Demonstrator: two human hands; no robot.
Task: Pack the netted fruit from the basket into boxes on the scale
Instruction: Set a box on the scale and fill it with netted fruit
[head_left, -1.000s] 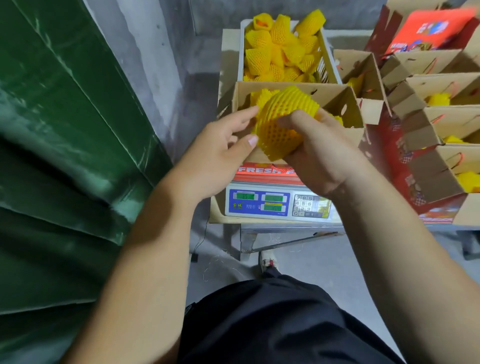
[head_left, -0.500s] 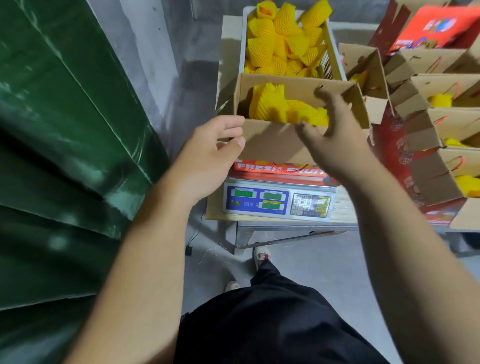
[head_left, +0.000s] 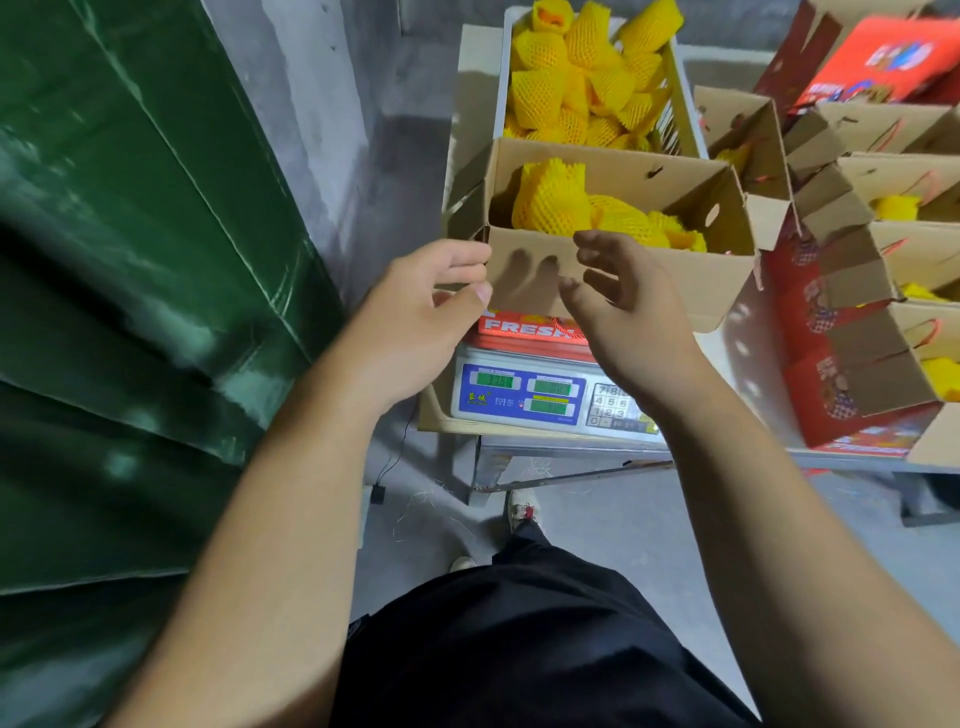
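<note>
A cardboard box (head_left: 675, 291) stands on the electronic scale (head_left: 519, 389) and holds several yellow netted fruit (head_left: 550, 202) along its left and middle. Behind it a white basket (head_left: 500, 78) is piled with more netted fruit (head_left: 571, 78). My left hand (head_left: 410, 322) is at the box's near left corner, fingertips and thumb touching the cardboard, and holds nothing. In front of the box's near wall my right hand (head_left: 634, 322) hovers empty, its fingers spread and relaxed.
A green tarp (head_left: 130, 260) fills the left side. To the right stands a row of open printed boxes (head_left: 857, 322), some with yellow netted fruit inside. A red box lid (head_left: 883, 62) lies at the back right. My shoe (head_left: 519, 512) is under the table's edge.
A second ago both hands held a netted fruit over the box. It now lies in the box, and my right hand has drawn back empty. My left hand has stayed near the corner.
</note>
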